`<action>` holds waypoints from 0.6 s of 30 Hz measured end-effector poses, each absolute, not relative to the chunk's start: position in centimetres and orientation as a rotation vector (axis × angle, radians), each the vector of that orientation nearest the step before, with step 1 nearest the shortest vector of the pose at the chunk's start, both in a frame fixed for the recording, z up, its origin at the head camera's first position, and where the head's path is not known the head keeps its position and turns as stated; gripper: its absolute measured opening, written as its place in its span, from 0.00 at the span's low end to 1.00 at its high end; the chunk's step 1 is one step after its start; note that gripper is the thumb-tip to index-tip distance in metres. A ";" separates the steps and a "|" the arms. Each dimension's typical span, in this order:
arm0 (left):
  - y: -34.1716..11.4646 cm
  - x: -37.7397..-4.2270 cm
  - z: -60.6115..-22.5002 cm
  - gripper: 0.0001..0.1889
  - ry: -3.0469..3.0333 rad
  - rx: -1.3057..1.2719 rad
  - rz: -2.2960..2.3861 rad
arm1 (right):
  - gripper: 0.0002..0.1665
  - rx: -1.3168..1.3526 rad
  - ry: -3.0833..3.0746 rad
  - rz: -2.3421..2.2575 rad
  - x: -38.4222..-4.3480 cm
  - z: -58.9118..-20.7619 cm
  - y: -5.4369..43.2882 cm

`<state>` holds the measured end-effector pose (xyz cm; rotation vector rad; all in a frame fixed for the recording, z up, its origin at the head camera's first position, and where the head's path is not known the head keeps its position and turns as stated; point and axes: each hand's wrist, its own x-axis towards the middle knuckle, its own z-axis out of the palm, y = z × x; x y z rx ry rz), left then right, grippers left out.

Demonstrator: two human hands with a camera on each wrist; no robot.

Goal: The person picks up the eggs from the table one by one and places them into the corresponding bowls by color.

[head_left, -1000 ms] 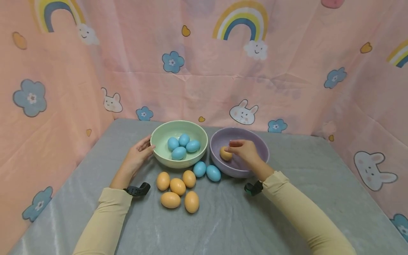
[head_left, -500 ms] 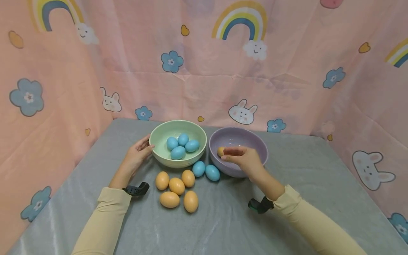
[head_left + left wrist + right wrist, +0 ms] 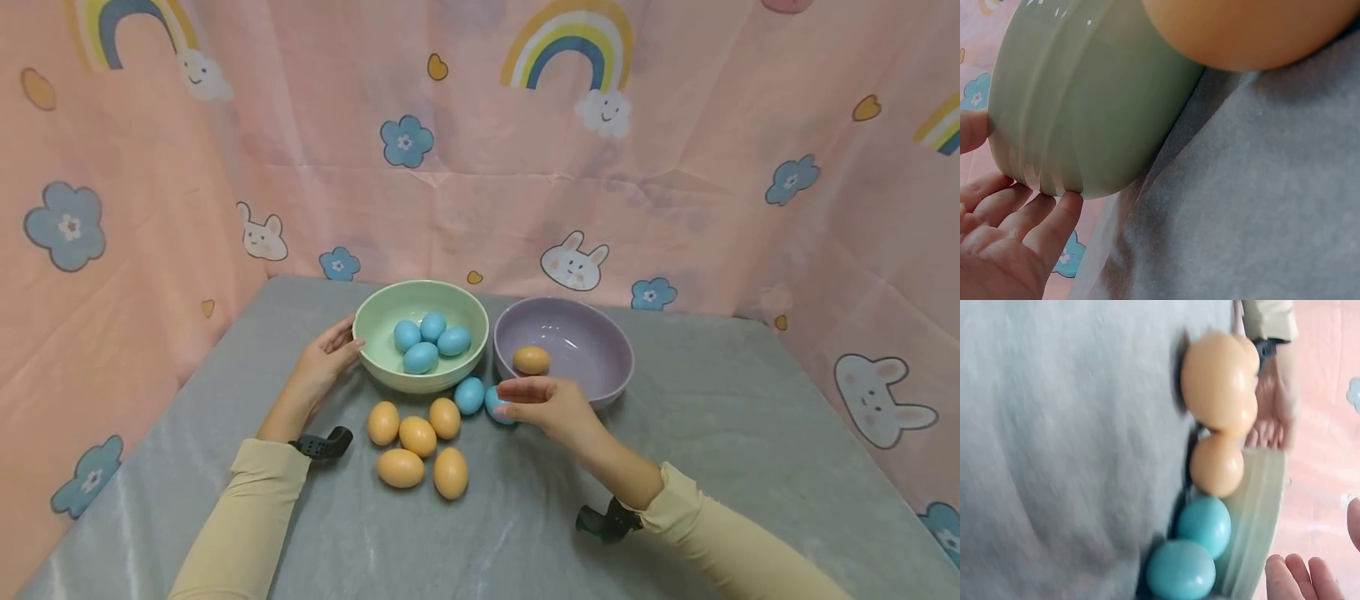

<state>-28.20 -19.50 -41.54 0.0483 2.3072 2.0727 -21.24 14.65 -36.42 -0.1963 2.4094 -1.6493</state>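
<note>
My left hand [image 3: 324, 364] rests against the left side of a light green bowl [image 3: 1085, 106], thumb at the rim and fairly straight fingertips on the outer wall. Several blue eggs [image 3: 421, 357] lie inside that bowl. Over the front of a purple bowl [image 3: 592, 350], my right hand [image 3: 555, 412] is held with fingers apart and nothing between them. Its fingertips overlap a blue egg [image 3: 495, 406] on the table in the head view. Another blue egg [image 3: 469, 396] sits just left of it. One orange egg [image 3: 532, 360] lies in the purple bowl.
Several orange eggs [image 3: 417, 437] are grouped on the grey cloth [image 3: 525, 533] in front of the green bowl. Pink printed fabric [image 3: 480, 208] hangs behind and at both sides of the table. Each wrist wears a black camera band [image 3: 324, 443].
My right hand has let go of the orange egg inside the purple bowl and moved out toward me, over the blue egg in front. The left hand has stayed at the green bowl.
</note>
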 end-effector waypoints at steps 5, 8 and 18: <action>-19.5 -28.0 -41.4 0.34 2.318 0.041 2.056 | 0.27 -0.203 2.299 -1.666 -20.3 -37.3 14.0; -19.6 -27.9 -41.3 0.34 2.320 0.032 2.044 | 0.28 -0.221 2.275 -1.661 -19.9 -37.8 13.6; -19.4 -28.0 -41.3 0.34 2.312 0.039 2.057 | 0.30 -0.301 2.191 -1.596 -19.1 -38.8 13.1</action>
